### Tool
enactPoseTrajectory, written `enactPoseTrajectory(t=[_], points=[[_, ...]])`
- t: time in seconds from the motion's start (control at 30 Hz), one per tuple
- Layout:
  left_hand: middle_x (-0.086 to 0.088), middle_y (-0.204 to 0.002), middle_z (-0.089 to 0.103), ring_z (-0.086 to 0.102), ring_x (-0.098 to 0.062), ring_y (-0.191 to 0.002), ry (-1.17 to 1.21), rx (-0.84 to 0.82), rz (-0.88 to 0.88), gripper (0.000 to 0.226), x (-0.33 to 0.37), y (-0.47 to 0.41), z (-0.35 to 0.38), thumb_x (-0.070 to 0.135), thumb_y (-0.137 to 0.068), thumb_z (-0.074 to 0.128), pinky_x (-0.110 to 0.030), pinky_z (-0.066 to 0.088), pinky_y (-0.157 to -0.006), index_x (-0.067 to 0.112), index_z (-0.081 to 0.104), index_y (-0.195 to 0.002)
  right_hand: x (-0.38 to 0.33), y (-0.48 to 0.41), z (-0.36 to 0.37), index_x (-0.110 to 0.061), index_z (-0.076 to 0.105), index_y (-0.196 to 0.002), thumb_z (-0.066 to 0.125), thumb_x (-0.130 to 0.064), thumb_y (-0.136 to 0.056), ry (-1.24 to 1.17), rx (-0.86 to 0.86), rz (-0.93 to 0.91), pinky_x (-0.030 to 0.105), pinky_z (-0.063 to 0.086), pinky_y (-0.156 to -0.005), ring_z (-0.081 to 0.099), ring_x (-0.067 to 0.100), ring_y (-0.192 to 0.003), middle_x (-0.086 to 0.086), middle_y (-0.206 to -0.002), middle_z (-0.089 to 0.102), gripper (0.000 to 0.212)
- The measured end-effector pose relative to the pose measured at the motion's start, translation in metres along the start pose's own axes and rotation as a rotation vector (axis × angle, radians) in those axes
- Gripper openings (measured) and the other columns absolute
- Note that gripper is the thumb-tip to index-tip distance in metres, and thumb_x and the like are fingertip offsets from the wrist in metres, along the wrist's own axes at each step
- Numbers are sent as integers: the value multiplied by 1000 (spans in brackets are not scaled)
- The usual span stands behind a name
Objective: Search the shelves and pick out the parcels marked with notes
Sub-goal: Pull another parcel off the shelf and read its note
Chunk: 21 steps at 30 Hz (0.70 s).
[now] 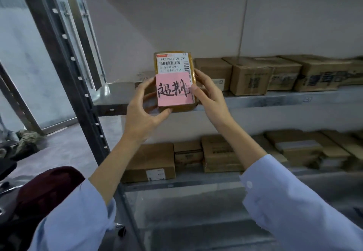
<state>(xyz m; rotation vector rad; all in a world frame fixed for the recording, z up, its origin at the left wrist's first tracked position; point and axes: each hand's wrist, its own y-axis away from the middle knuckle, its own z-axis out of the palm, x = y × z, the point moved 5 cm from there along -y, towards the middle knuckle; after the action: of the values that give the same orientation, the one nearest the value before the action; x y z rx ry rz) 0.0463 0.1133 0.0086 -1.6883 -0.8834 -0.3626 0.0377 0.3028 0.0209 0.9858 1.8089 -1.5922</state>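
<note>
Sleeves (294,201) raised, marked parcel (172,64) in hand.
Both left hand (141,113) and right hand (210,97) pinch its edges, upright before the upper shelf (275,99), so the pink note (172,91) faces me.

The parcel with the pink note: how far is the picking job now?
Done: one marked parcel is found. In hand: left hand and right hand hold it in front of the upper shelf, pink note facing the camera. Left: the upper boxes and lower boxes to check; none shows a note from here.
</note>
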Motion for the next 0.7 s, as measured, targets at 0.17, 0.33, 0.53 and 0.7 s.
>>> enactPoseTrajectory(t=[0.17, 0.33, 0.53, 0.7], points=[[2, -139, 50, 51, -8, -123, 87, -119, 10, 81, 16, 40, 16, 23, -73, 83, -17, 46, -99, 17, 40, -141, -12, 67, -14, -18, 41, -144, 56, -36, -94, 65, 132, 46, 51, 48, -102, 53, 18, -128, 1, -141, 53, 55], [10, -139, 51, 48, -2, -126, 229, -299, -50, 80, 34, 101, 63, 17, -73, 84, -22, 45, -102, 23, 41, -141, -12, 160, -53, -17, 45, -139, 56, -22, -98, 105, 302, 185, 32, 52, -95, 56, 8, -123, -4, -136, 56, 43], [4, -139, 52, 47, 2, -125, 332, -547, -18, 80, 69, 172, 143, 22, -72, 84, -10, 37, -102, 17, 44, -141, -12, 282, -108, -23, 46, -137, 58, -32, -90, 174, 574, 346, 30, 51, -95, 57, 8, -120, -8, -132, 57, 49], [5, -138, 52, 49, 9, -118, 454, -718, -11, 79, 123, 224, 213, 19, -73, 85, 0, 38, -88, 18, 44, -140, -29, 371, -170, -26, 47, -138, 59, -35, -91, 234, 753, 432, 41, 50, -102, 55, 12, -124, -10, -136, 56, 49]])
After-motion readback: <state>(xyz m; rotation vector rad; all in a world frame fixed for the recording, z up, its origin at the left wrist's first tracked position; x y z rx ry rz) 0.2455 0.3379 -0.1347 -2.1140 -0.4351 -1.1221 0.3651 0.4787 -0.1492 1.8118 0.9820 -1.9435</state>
